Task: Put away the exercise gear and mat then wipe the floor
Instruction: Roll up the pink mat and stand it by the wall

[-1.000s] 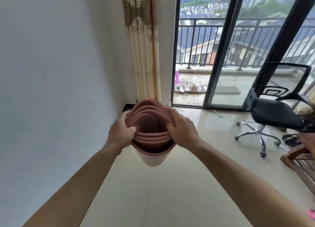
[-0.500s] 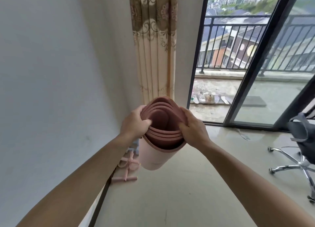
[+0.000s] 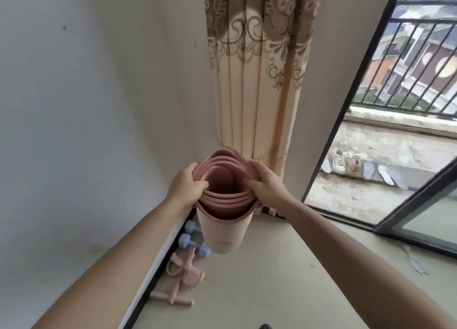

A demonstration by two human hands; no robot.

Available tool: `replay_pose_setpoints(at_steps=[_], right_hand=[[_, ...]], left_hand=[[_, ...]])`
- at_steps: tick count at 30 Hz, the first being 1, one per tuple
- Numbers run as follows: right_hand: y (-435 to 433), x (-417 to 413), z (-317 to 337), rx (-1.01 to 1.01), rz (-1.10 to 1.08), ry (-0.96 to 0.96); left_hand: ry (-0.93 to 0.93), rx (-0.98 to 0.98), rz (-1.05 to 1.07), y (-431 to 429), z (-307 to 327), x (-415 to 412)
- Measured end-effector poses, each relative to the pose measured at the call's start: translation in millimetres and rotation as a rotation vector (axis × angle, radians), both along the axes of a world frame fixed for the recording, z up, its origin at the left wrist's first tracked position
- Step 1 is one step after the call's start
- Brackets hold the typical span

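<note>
Pink rolled yoga mat (image 3: 222,229) hangs upright, long axis vertical, above the floor's corner by the dumbbells (image 3: 186,239); left hand (image 3: 185,189) and right hand (image 3: 267,190) pinch its top rim, fingers curled round it.

Scene is lit brightly and evenly by daylight through the black-framed glass balcony door (image 3: 435,217); edges are bowed by wide-angle distortion, slight blur throughout.

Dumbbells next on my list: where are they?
Head view, lower left: the dumbbells lie on the floor by the wall, partly behind the rolled mat, beyond the pink pull rope.
</note>
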State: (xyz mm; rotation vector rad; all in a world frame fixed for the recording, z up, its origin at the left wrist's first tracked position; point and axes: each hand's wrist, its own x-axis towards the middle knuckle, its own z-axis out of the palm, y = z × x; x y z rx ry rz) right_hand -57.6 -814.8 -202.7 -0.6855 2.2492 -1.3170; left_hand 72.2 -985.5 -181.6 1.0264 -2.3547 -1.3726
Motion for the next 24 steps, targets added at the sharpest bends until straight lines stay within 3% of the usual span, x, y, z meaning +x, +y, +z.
replay_pose_setpoints(at_steps=[5,10,18,24], right_hand=[[-89,-78,-17,-0.018,0.039,-0.161],[-177,-141,-75,0.037,0.089,-0.267],[-287,-235,-166,0.310,0.315,-0.166],[-322,-273,-235,0.287,0.315,-0.236]], left_hand=[[0.047,0.226,0.270,-64,-28,-49],[-0.082,0.522,0.335,-134,-88,-102],[-0.182,0.513,0.349,-234,-184,-187],[-0.296,0.394,0.297,-274,-241,-226]])
